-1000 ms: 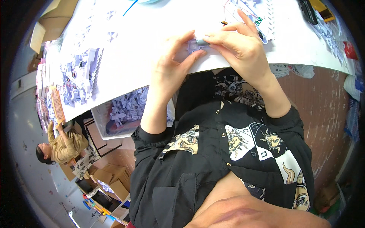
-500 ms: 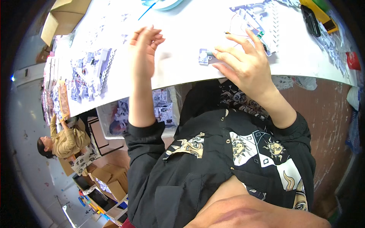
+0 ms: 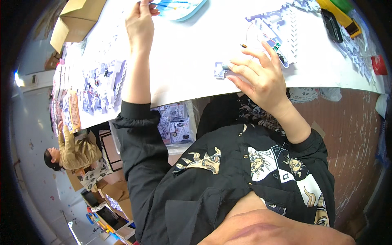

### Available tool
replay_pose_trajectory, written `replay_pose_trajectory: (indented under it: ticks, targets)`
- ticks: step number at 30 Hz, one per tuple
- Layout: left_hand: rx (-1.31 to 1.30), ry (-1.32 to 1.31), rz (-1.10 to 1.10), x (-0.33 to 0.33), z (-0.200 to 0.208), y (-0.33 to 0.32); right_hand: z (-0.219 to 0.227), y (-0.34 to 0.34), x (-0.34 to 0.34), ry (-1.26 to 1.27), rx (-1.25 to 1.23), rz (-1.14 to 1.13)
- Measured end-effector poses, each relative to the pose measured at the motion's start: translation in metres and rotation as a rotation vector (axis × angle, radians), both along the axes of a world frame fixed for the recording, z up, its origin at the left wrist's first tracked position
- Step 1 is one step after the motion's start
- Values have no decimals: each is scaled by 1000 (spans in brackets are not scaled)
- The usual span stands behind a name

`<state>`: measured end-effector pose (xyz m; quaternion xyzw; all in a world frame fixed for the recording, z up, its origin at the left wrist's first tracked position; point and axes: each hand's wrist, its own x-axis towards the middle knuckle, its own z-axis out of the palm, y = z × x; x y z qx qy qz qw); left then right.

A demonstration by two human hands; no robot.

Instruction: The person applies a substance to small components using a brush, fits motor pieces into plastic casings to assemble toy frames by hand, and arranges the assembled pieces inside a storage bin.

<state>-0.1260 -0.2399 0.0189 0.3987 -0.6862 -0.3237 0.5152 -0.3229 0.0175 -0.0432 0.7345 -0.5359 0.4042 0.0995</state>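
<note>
My left hand (image 3: 141, 24) is stretched far forward on a nearly straight arm, and the top edge of the view cuts in right at its fingertips. The fingers look closed on the near end of a thin blue stick (image 3: 167, 6), which points rightward over a light blue tray (image 3: 183, 18); the exact contact is hard to make out, and the tray's far side is cut off.

My right hand (image 3: 261, 75) rests lower and nearer, elbow bent, wrist angled inward, back of the hand up. Its fingers are spread, the index raised, the thumb lying lower and apart from them. The fingertips are at the right end of a small pale part (image 3: 219, 70) on the worktop (image 3: 183, 53), with a greyish cylinder (image 3: 226, 66) running under them. They hide that end, so I cannot tell whether I am gripping it or only steadying it.

Just beyond my right knuckles lies a larger pale housing (image 3: 267, 26) with thin wires and a green circuit board (image 3: 276, 47), partly screened by my raised finger. On my left, a heap of pale parts (image 3: 102, 83) is too tangled to separate. Below the worktop's edge, my black sleeve (image 3: 141, 130) covers part of a plastic bin (image 3: 195, 116) of similar pieces.
</note>
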Motion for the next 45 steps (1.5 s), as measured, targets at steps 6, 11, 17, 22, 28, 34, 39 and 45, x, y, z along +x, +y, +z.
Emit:
replay_pose_trajectory:
  ticks: [6,11,17,22,28,34,39,45]
  targets:
    - [-151,-604,83,-21,10,2,2,2,2,-17,14,5]
    - [-150,-500,29,-35,20,7,2,2,1,-24,25,9]
    - [-86,-656,129,-35,27,15,6,3,2,-35,22,11]
    - [26,-553,79,-30,32,12,4,4,1,-30,20,0]
    - [-30,-476,20,-12,23,2,-1,4,1,-41,0,-22]
    - [-313,-109,-204,18,63,85,-5,-2,1,-45,-68,-15]
    - [-284,-198,-421,21,25,159,7,-1,1,-76,12,-31]
    - [-279,-485,-364,8,14,184,7,-1,3,-68,-21,-19]
